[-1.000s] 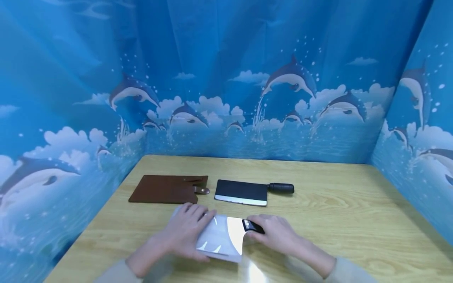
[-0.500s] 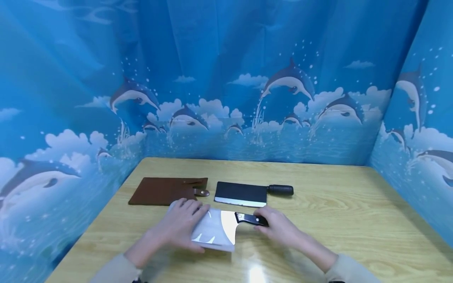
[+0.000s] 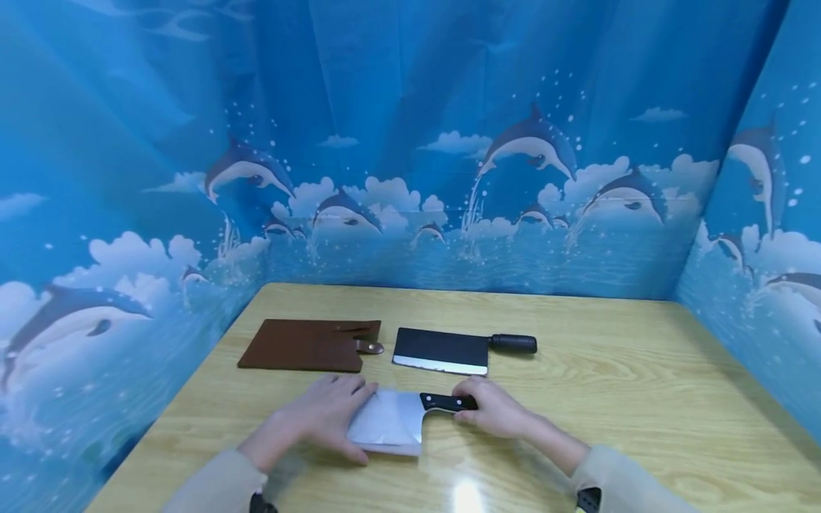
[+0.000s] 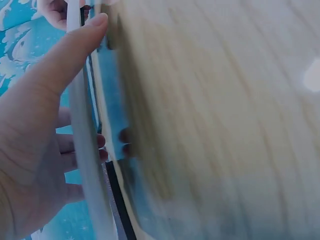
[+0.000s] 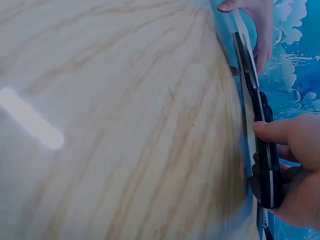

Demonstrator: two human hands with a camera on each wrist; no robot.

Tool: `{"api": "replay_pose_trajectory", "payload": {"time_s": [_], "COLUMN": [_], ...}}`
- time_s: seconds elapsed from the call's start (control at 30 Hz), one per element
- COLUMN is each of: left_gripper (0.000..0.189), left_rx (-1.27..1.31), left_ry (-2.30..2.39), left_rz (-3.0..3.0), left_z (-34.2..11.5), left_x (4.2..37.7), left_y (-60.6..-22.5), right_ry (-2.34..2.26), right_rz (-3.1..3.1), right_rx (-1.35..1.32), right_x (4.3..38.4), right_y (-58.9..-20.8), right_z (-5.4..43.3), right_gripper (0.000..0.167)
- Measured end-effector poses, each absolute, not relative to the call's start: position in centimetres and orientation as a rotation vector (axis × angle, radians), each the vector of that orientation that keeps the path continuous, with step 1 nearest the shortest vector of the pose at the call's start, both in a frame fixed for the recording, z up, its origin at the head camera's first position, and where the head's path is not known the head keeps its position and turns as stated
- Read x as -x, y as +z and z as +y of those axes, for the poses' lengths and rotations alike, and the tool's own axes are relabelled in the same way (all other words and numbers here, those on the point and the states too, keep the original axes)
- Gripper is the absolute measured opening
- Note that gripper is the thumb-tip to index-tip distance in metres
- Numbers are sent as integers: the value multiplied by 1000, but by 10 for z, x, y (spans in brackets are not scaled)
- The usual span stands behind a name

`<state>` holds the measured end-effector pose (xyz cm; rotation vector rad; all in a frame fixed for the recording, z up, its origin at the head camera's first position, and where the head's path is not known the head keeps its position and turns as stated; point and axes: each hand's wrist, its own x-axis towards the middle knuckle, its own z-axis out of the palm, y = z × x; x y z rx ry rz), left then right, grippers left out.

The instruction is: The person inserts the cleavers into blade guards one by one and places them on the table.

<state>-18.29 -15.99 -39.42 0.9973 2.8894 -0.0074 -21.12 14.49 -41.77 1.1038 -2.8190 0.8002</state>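
Observation:
In the head view, a cleaver (image 3: pixel 442 402) with a black riveted handle lies near the front middle of the table, level with both hands. A pale cover (image 3: pixel 378 431) appears to wrap its blade; where the cover ends is hard to see. My left hand (image 3: pixel 327 415) grips the covered blade from the left, thumb on the near side and fingers on the far side. In the left wrist view the thumb and fingers of the left hand (image 4: pixel 30 150) straddle the blade's pale edge (image 4: pixel 82 130). My right hand (image 5: pixel 300 165) pinches the rear of the handle (image 5: pixel 267 175).
Behind the hands lie a brown leather sheath (image 3: pixel 308 345) with a snap strap and a second, dark-bladed cleaver (image 3: pixel 442 349) with a black handle. Blue dolphin-print curtains (image 3: pixel 410 142) enclose the wooden table (image 3: pixel 609 399) at the back and sides.
My right hand has slid back from the blade end of the handle to its rear, uncovering the handle's front. The left hand has kept its grip. The bright glare on the blade has faded.

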Motion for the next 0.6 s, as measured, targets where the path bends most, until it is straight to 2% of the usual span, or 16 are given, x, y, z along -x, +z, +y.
{"api": "replay_pose_trajectory", "payload": {"time_s": [0.23, 0.6], "left_gripper": [120, 115], "left_rx": [-993, -1053], "left_ry": [-16, 44], "left_rz": [2867, 2886], "left_z": [-164, -166], "left_x": [183, 177], "left_y": [-404, -409], "right_ry": [808, 837], "right_rz": [-2792, -2797], "right_rx": [-1145, -1105], "right_x": [210, 211], "right_y": [-419, -426], "right_z": [143, 144], "right_gripper": [25, 27]}}
